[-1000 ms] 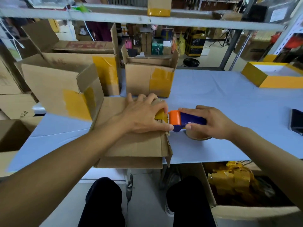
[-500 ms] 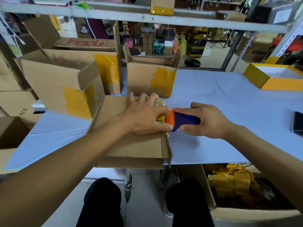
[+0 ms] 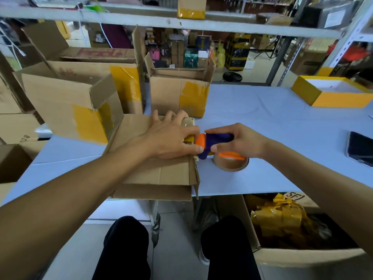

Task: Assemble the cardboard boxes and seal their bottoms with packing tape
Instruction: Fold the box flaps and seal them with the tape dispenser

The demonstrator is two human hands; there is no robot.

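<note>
Pressing down flat with the left hand, fingers spread, on the cardboard box lying at the desk front edge; gripping the tape dispenser in the right hand, fingers curled round its handle, at the box's right edge.

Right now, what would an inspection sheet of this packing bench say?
Surface: pale blue table, mostly bare on the right.
Job's things: cardboard box lying at the near edge; tape dispenser at its right edge; three taped boxes behind.
Clutter: phone, yellow tray.
Hands: left hand presses flat on the box; right hand grips the dispenser.
Cables: nothing seen on the table.
Surroundings: shelving; bin of tape scraps below.
</note>
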